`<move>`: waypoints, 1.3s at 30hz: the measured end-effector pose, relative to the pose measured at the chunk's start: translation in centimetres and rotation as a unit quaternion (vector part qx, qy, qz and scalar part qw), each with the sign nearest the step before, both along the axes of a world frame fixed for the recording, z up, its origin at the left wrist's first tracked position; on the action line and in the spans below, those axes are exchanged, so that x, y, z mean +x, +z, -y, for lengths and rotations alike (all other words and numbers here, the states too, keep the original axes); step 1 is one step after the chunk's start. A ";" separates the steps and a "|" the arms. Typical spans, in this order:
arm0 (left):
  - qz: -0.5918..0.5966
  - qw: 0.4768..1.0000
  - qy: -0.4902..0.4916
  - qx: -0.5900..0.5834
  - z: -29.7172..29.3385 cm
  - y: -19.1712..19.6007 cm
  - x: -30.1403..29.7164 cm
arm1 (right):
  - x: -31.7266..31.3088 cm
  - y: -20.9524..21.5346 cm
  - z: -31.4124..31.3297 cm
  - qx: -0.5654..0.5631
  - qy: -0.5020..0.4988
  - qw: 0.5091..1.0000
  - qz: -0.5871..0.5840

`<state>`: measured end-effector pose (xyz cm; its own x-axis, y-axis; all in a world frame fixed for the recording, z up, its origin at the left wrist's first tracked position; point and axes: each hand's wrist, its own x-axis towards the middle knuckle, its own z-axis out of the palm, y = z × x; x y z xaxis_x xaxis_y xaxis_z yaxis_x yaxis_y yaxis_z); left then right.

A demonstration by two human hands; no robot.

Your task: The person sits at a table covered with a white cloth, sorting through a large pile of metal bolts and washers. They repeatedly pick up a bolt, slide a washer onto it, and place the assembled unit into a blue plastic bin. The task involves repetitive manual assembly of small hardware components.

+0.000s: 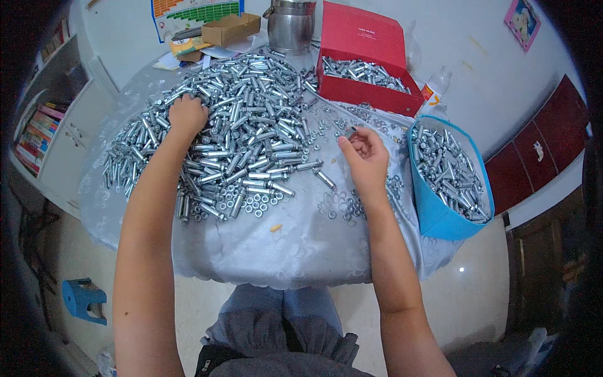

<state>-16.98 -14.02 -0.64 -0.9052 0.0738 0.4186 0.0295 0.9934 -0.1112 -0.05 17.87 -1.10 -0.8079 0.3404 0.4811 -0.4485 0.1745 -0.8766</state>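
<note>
A big heap of silver expansion bolts [251,119] covers the left and middle of the table. My left hand [188,114] reaches into the heap's left side with its fingers curled down among the bolts; what they grip, if anything, is hidden. Right of the heap, my right hand [365,154] is raised over the cloth, fingers bent inward. Between its thumb and fingertips it pinches a short metal bolt [350,132], mostly covered by the hand. Loose nuts [256,204] lie at the heap's near edge, and more nuts [352,204] are scattered beneath my right wrist.
On the right, a blue fabric bin [443,217] is full of bolts. Behind it stand a plastic bottle [436,85] and an open red box [370,94] holding more bolts. A steel pot [291,28] and a cardboard box [231,30] sit at the back. A blue stool [83,301] is at lower left.
</note>
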 end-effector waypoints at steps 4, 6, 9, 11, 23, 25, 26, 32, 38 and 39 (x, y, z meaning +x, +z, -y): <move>0.019 0.999 0.033 0.023 -0.2 0.7 -0.9 | 0.2 0.2 0.1 0.006 0.002 1.000 0.009; 0.016 0.999 0.034 0.009 -0.2 0.5 -1.2 | 0.0 0.0 0.0 0.007 0.002 1.000 0.005; 0.008 0.999 0.053 0.002 -0.1 0.1 -2.2 | -0.2 0.0 0.1 0.014 -0.002 1.000 0.004; -0.025 0.999 0.047 -0.006 -0.2 -0.3 -2.7 | -0.2 0.0 0.0 0.021 -0.004 1.000 0.009; -0.182 0.980 -0.057 -0.062 -0.1 -1.0 -2.1 | -0.7 0.4 -0.2 0.039 -0.012 0.999 0.023; -0.144 0.987 -0.048 -0.052 -0.2 0.2 -1.0 | -0.2 0.9 0.2 0.007 0.016 0.999 0.041; -0.125 0.990 -0.042 -0.049 -0.1 0.9 -0.3 | -0.1 1.0 0.3 0.014 0.022 0.999 0.040; -0.095 0.985 -0.142 0.021 1.0 2.9 1.9 | -0.3 0.3 0.5 0.043 0.043 0.998 0.027; 0.013 0.734 -0.326 0.595 -7.2 3.2 7.5 | 0.3 1.0 0.2 -0.035 0.156 0.984 0.076; 0.128 0.722 -0.272 0.623 -9.4 4.6 10.5 | 0.6 1.2 -0.1 -0.051 0.170 0.980 0.093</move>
<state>-6.43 -4.61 3.91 -0.9434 0.1584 0.2913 0.3147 0.1513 0.9371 0.59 17.97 0.06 -0.9532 0.0748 0.2929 -0.2970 -0.0510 -0.9535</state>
